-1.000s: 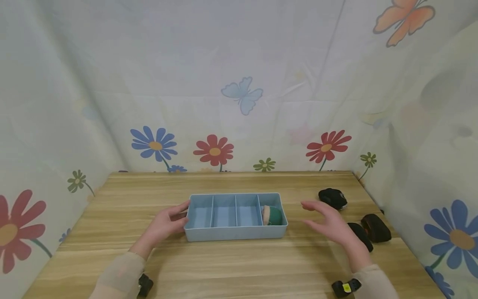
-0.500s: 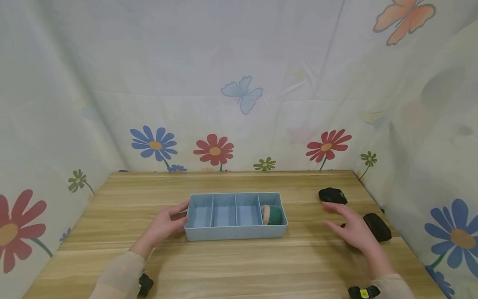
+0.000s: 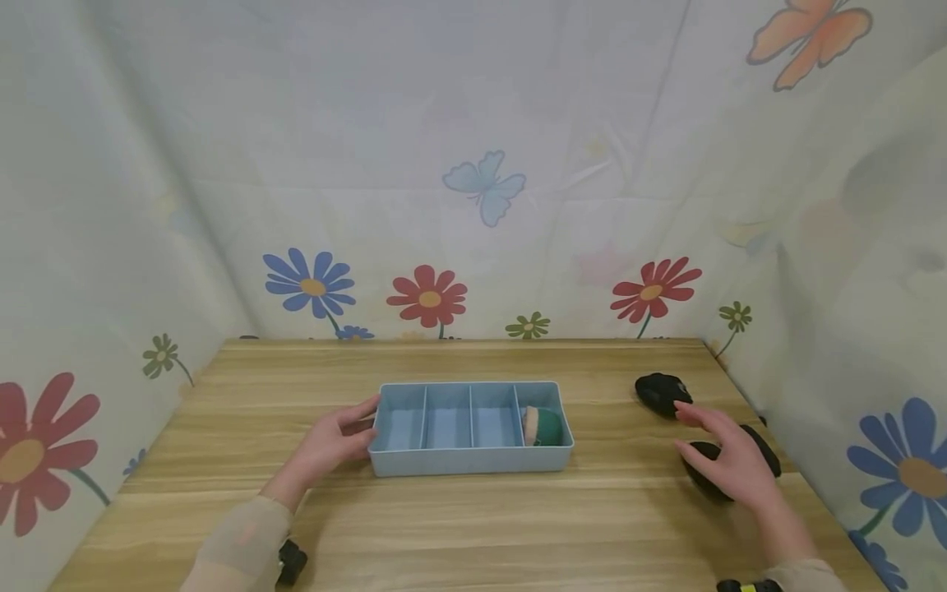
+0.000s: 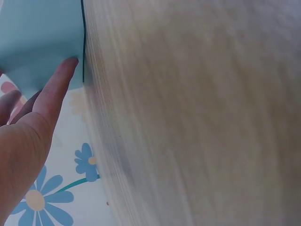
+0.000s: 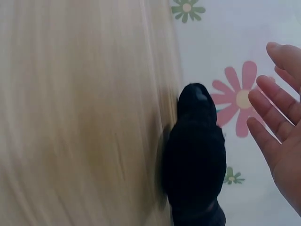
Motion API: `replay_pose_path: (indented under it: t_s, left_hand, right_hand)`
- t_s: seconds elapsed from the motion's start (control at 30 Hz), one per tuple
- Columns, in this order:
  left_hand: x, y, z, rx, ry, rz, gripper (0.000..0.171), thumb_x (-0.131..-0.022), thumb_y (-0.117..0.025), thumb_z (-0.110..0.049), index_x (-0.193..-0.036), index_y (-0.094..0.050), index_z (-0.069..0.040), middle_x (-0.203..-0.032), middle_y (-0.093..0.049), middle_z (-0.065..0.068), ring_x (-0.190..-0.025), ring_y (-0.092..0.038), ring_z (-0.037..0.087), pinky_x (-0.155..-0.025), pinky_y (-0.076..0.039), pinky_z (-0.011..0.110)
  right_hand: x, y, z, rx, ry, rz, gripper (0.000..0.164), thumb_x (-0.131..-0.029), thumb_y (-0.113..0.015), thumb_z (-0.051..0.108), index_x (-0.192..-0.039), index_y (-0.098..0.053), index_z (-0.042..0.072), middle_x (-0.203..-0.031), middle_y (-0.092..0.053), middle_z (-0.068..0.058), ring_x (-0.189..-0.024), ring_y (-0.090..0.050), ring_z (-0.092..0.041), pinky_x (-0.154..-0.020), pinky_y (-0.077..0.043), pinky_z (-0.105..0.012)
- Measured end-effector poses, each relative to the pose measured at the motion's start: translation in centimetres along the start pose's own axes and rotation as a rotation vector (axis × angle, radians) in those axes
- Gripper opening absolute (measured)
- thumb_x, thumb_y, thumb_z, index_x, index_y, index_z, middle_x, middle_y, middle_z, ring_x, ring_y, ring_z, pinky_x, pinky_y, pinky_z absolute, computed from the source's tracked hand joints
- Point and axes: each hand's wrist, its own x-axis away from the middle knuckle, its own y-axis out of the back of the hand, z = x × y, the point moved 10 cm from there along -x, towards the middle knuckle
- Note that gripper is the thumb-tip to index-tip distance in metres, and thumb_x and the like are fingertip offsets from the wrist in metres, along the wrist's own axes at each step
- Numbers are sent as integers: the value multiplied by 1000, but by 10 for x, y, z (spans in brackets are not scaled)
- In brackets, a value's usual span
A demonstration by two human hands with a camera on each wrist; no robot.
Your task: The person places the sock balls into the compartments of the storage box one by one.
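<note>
A light blue box (image 3: 473, 460) with several compartments lies lengthwise across the wooden table. Its rightmost compartment holds a small rounded bundle (image 3: 547, 427), green with a beige end. My left hand (image 3: 333, 440) touches the box's left end with extended fingers; the left wrist view shows a fingertip on the end wall (image 4: 37, 37). On the right, my right hand (image 3: 728, 460) hovers with fingers spread and nothing in them, overlapping a black soft-looking bundle (image 3: 703, 483). A second black bundle (image 3: 769, 450) is partly hidden behind that hand, and a third (image 3: 661, 393) lies farther back, near the fingertips.
The wooden table (image 3: 473, 526) ends at a hanging cloth (image 3: 355, 164) printed with flowers and butterflies, which also rises along both sides. Dark wrist cameras (image 3: 291, 562) are strapped at both sleeves.
My right hand has moved right, away from the box toward the black bundles, its fingers still spread. My left hand and the box stay in place; the head view shifts slightly.
</note>
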Motion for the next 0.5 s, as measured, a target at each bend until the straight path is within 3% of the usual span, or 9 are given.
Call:
replay_pose_path:
  t_s: [0.33, 0.5]
  left_hand:
    - [-1, 0, 0, 0, -4, -1, 62, -95, -64, -9, -151, -40, -5, -155, -35, 20, -131, -48, 41, -89, -55, 39]
    - [0, 0, 1, 9, 7, -2, 62, -95, -64, -9, -151, -40, -6, -156, -34, 19, -130, -48, 41, -88, -56, 38]
  right_hand:
    - [9, 14, -13, -52, 60, 4, 66, -70, -84, -4, -131, -60, -1, -117, -63, -14, -110, -48, 5, -92, -32, -3]
    - [11, 20, -14, -70, 105, 22, 75, -65, -86, -6, -134, -59, 2, -122, -62, -11, -116, -44, 8, -92, -33, -4]
